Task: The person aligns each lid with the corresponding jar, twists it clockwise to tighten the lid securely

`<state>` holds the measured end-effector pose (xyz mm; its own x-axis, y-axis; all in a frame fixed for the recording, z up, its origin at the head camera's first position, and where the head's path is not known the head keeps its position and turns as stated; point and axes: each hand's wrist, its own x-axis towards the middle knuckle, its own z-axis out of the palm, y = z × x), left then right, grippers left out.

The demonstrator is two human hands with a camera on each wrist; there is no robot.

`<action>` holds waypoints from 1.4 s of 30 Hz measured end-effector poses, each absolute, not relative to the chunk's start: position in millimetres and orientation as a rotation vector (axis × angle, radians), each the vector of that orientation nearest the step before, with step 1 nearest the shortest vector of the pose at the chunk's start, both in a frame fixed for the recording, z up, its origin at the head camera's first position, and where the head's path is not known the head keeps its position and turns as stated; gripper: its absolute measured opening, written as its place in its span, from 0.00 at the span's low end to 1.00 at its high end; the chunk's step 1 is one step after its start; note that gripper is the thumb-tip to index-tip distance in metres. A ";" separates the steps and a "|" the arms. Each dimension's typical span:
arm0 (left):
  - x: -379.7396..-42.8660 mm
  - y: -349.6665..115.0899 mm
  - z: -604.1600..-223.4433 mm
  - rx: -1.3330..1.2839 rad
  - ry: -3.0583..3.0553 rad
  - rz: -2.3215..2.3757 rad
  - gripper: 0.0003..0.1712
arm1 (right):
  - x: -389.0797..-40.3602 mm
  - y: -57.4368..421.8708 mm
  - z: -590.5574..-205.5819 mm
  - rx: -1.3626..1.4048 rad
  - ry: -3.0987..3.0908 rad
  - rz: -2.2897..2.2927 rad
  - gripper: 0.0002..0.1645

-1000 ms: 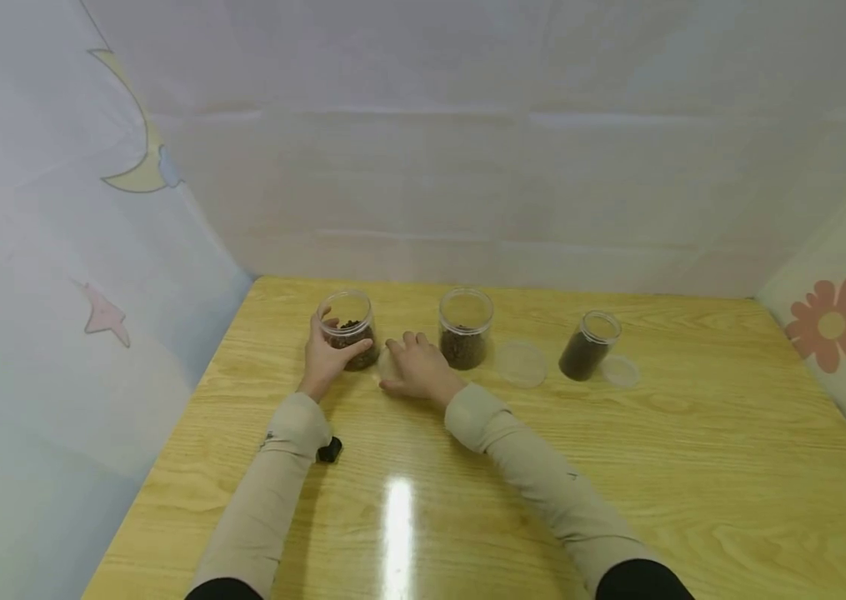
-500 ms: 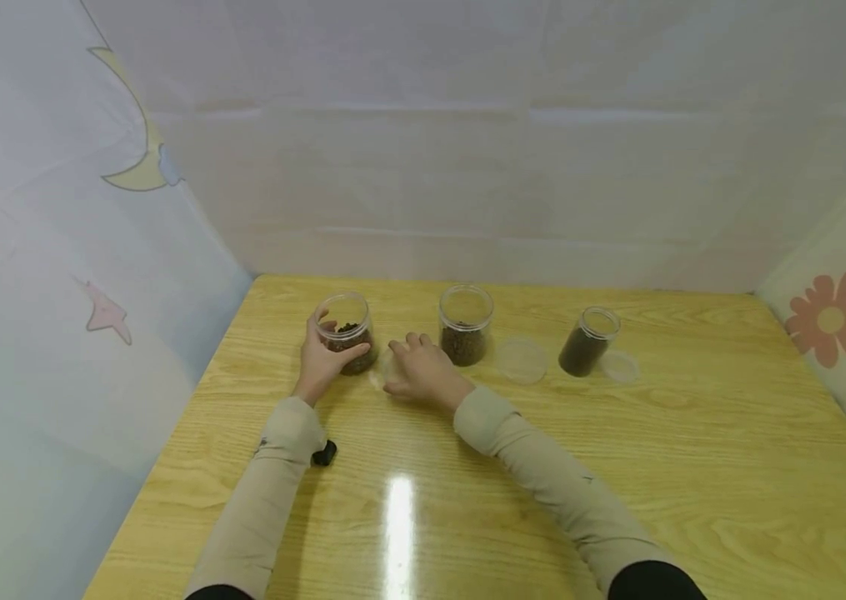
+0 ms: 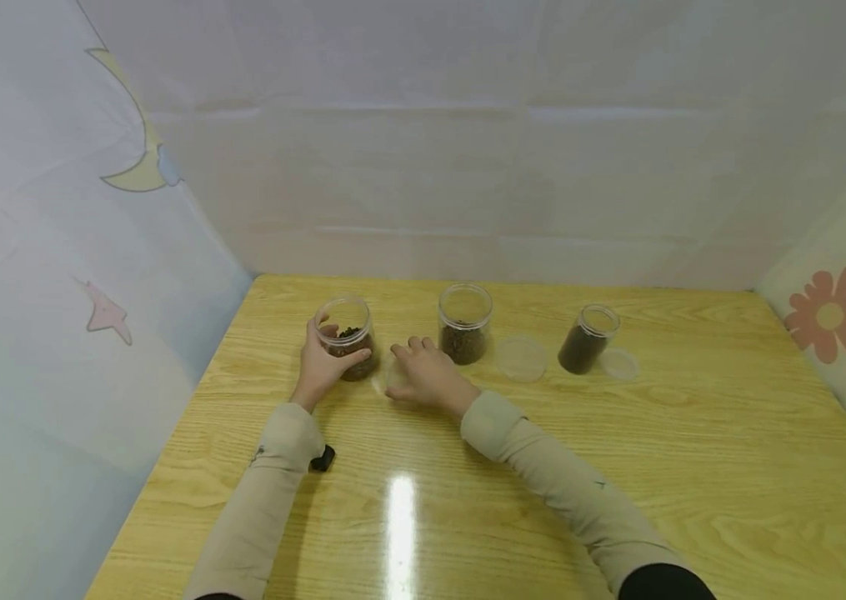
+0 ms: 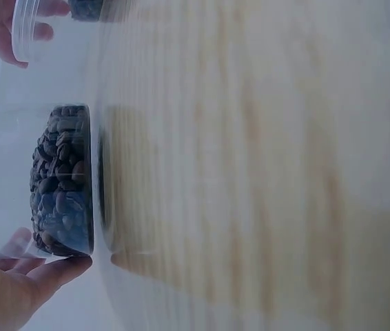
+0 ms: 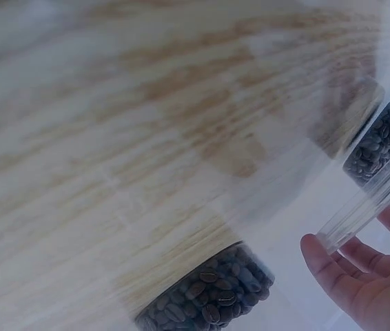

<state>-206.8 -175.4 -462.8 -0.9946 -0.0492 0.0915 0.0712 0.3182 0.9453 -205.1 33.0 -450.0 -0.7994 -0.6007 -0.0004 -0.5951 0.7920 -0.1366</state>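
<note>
One clear jar (image 3: 351,323), coffee beans (image 4: 63,179) inside, far left: likely rigid, slick, bottom-heavy; grip low, where the beans sit. Left hand (image 3: 321,364) has it, thumb near side, fingers curled round. Right hand (image 3: 428,377), just right, pinches a lid (image 5: 367,202) by the rim, roughly level; probably light.
</note>
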 end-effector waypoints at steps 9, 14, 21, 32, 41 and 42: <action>-201.7 -174.0 -461.2 -0.037 -2.469 -1.769 0.57 | -200.9 35.9 -450.4 -0.950 2.917 -0.216 0.46; -198.4 -174.1 -460.5 -0.051 -2.478 -1.780 0.57 | -198.2 38.0 -451.2 -0.955 2.926 -0.231 0.46; -195.8 -174.1 -459.5 -0.074 -2.496 -1.770 0.56 | -192.7 41.2 -447.7 -0.962 2.936 -0.273 0.46; -189.7 -170.1 -455.4 -0.106 -2.506 -1.756 0.56 | -185.6 48.2 -444.7 -0.994 2.950 -0.356 0.46; -182.4 -167.8 -453.5 -0.133 -2.506 -1.757 0.58 | -178.3 53.3 -442.4 -0.957 2.965 -0.368 0.47; -181.4 -167.5 -452.6 -0.135 -2.507 -1.751 0.58 | -177.5 53.9 -442.2 -0.946 2.968 -0.370 0.47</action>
<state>-181.4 -167.5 -452.6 -0.9928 0.0259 0.1167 0.1184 0.3429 0.9319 -177.5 53.9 -442.2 -0.8182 -0.5711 0.0664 -0.5699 0.7905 -0.2244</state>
